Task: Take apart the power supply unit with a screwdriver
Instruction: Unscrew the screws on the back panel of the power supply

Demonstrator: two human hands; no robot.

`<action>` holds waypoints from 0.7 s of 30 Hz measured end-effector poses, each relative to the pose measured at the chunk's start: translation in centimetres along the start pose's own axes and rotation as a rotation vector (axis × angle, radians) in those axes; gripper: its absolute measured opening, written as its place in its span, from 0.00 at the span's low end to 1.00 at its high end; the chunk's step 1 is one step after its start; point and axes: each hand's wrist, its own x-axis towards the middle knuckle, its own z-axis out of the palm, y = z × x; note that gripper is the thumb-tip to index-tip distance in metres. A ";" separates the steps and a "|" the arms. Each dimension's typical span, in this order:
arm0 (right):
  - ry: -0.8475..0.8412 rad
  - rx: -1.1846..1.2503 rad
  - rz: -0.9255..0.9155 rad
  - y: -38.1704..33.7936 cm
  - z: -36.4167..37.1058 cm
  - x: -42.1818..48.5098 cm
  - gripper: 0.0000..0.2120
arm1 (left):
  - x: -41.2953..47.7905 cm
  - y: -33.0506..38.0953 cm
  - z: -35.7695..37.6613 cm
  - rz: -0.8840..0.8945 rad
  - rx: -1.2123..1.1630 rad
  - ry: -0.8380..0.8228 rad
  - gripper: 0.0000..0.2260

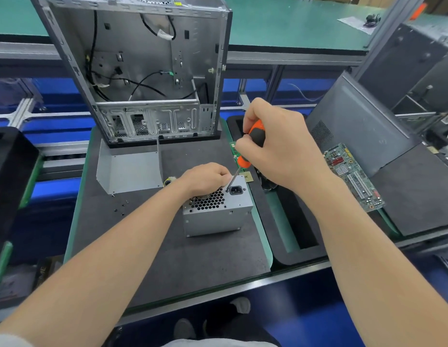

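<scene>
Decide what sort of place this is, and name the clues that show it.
Probably an electronics dismantling or repair workshop: a stripped computer case stands on the padded bench, a circuit board lies to the right, and green-topped benches run behind.

We see a dark padded worktop (193,259) carrying the power supply unit (218,216) near its middle, an open computer case (143,71) standing at the far edge, a bent metal cover (130,171) to the left, and loose screws (121,207) just near of it.
</scene>
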 end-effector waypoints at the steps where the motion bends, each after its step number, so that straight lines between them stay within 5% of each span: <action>1: -0.005 0.002 0.001 0.0 0.0 0.0 0.06 | -0.1 0.1 0.0 0.005 -0.006 -0.002 0.15; 18: -0.003 -0.015 -0.001 0.1 0.2 0.4 0.06 | -0.4 -0.4 -0.9 0.093 -0.183 -0.144 0.13; 21: -0.052 -0.019 -0.030 -0.1 0.3 0.8 0.07 | -0.5 -0.2 -1.0 0.092 -0.197 -0.154 0.06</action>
